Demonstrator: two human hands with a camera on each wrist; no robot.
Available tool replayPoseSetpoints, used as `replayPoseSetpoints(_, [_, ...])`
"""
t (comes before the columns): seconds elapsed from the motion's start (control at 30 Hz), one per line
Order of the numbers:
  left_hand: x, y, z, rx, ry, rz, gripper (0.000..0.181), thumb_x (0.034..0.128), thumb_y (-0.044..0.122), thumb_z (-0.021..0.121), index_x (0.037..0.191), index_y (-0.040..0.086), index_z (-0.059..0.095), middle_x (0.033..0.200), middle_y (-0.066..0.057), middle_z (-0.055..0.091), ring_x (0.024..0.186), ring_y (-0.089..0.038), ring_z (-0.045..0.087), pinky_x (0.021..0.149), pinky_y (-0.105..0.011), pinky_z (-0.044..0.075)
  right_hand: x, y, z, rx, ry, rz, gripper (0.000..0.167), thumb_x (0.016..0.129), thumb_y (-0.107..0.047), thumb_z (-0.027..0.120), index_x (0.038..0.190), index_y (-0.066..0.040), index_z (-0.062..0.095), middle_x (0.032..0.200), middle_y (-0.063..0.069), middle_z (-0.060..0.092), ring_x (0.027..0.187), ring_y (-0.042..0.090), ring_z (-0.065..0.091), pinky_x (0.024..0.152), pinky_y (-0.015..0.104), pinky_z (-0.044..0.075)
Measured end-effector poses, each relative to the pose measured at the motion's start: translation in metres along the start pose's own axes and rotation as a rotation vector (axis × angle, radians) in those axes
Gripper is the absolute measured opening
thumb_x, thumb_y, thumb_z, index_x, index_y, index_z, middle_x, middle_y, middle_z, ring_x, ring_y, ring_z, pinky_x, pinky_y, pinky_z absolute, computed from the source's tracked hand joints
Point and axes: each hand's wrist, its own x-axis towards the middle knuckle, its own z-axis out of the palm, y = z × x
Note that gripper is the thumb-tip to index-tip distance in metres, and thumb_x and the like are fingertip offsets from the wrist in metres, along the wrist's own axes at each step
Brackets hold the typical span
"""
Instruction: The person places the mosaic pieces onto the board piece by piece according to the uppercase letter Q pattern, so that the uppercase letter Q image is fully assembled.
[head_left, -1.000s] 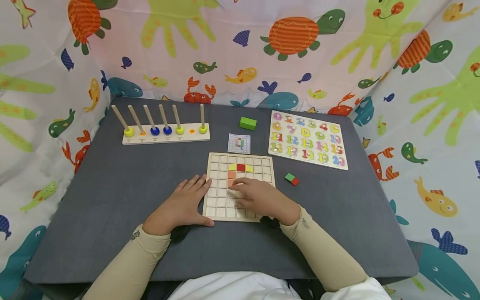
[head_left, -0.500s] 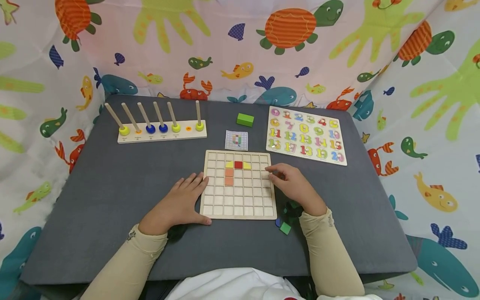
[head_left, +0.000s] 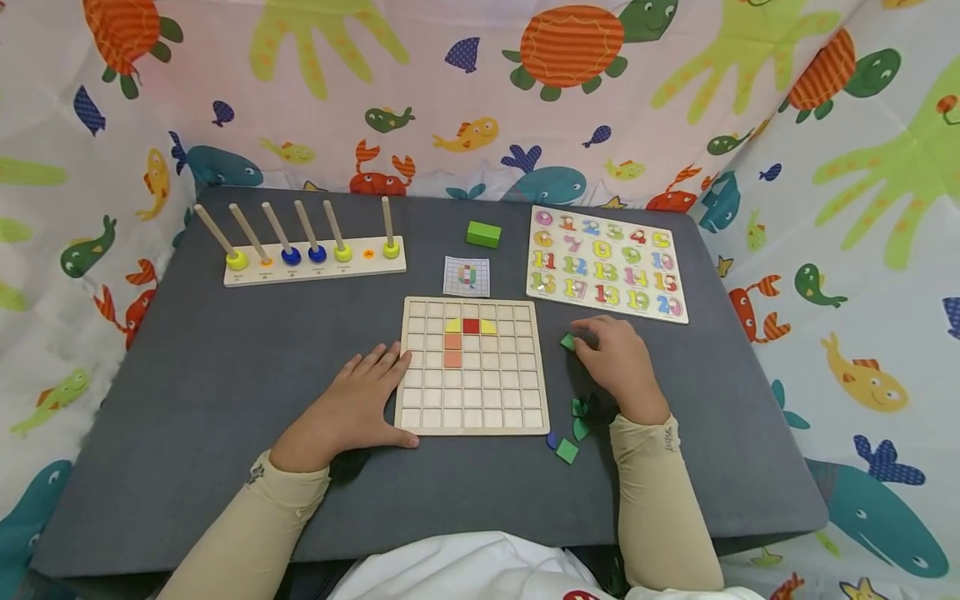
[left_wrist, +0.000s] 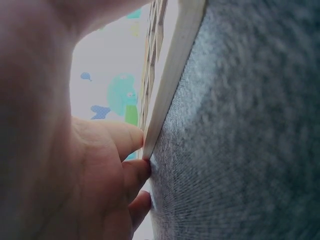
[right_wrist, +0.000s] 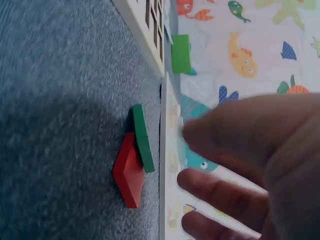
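A wooden grid board (head_left: 491,398) lies on the grey table, carrying two yellow pieces (head_left: 488,327), a red tile (head_left: 471,326) and orange tiles (head_left: 453,350). My left hand (head_left: 348,404) rests along its left edge with fingers straight; its fingertips (left_wrist: 140,167) touch the rim in the left wrist view. To the right of the board, my right hand (head_left: 618,367) hovers by a loose green tile (head_left: 567,342). The right wrist view shows that green tile leaning on a loose red tile (right_wrist: 130,175), the fingers relaxed and apart from both.
Green pieces (head_left: 567,451) and a blue piece (head_left: 551,440) lie near my right wrist. Behind the board are a pattern card (head_left: 467,277), a green block (head_left: 483,234), a number puzzle board (head_left: 555,302) and a peg stacker (head_left: 315,272).
My right hand has moved from over the board to the right, beside the loose green and red tiles. The left hand stays at the board's edge. The camera view has shifted slightly.
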Motion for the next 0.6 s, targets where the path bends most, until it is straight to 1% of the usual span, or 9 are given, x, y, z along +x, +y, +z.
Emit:
replayPoseSetpoints(0.13, [-0.001, 0.002, -0.004, 0.005, 0.004, 0.000, 0.136, 0.0744, 0.073, 0.086, 0.171, 0.004, 0.020, 0.177, -0.018, 0.013, 0.162, -0.040, 0.011, 0.126, -0.065, 0.011, 0.002, 0.002, 0.000, -0.085, -0.041, 0.021, 0.048, 0.096, -0.022, 0.078, 0.141, -0.007, 0.070, 0.140, 0.022, 0.065, 0.124, 0.048, 0.058, 0.099, 0.065, 0.048])
replayPoseSetpoints(0.2, [-0.002, 0.003, -0.005, 0.010, 0.002, -0.005, 0.135, 0.0755, 0.073, 0.086, 0.171, 0.004, 0.020, 0.177, -0.018, 0.013, 0.162, -0.040, 0.011, 0.126, -0.065, 0.011, 0.003, 0.002, 0.000, -0.101, -0.064, 0.028, 0.054, 0.094, -0.023, 0.079, 0.144, -0.007, 0.067, 0.138, 0.021, 0.066, 0.117, 0.045, 0.062, 0.094, 0.063, 0.050])
replayPoseSetpoints(0.27, [-0.002, 0.003, -0.005, 0.018, 0.005, -0.008, 0.134, 0.0762, 0.073, 0.085, 0.171, 0.004, 0.020, 0.177, -0.018, 0.013, 0.162, -0.040, 0.012, 0.126, -0.065, 0.011, 0.004, 0.001, 0.000, -0.106, -0.081, 0.028, 0.056, 0.093, -0.022, 0.080, 0.145, -0.006, 0.066, 0.135, 0.020, 0.068, 0.114, 0.043, 0.064, 0.092, 0.062, 0.051])
replayPoseSetpoints(0.33, [-0.002, 0.003, -0.005, 0.024, 0.008, -0.007, 0.134, 0.0762, 0.074, 0.085, 0.171, 0.004, 0.020, 0.176, -0.018, 0.014, 0.162, -0.040, 0.012, 0.126, -0.065, 0.012, 0.004, 0.000, 0.002, -0.104, -0.087, 0.019, 0.053, 0.094, -0.023, 0.081, 0.143, -0.006, 0.068, 0.131, 0.019, 0.070, 0.109, 0.040, 0.065, 0.088, 0.059, 0.053])
replayPoseSetpoints(0.43, [-0.002, 0.003, -0.004, 0.027, 0.010, -0.008, 0.134, 0.0756, 0.074, 0.085, 0.171, 0.004, 0.020, 0.176, -0.018, 0.014, 0.162, -0.040, 0.012, 0.126, -0.065, 0.012, 0.004, 0.001, 0.007, -0.101, -0.079, 0.008, 0.045, 0.095, -0.023, 0.081, 0.136, -0.007, 0.073, 0.127, 0.018, 0.072, 0.108, 0.038, 0.067, 0.087, 0.057, 0.054])
replayPoseSetpoints(0.6, [0.000, 0.003, -0.002, 0.020, 0.009, -0.007, 0.136, 0.0744, 0.074, 0.086, 0.171, 0.005, 0.020, 0.177, -0.018, 0.013, 0.162, -0.040, 0.011, 0.126, -0.064, 0.011, 0.003, -0.005, 0.013, -0.080, -0.025, -0.019, 0.031, 0.096, -0.022, 0.081, 0.124, -0.009, 0.080, 0.117, 0.013, 0.075, 0.097, 0.032, 0.068, 0.078, 0.052, 0.056])
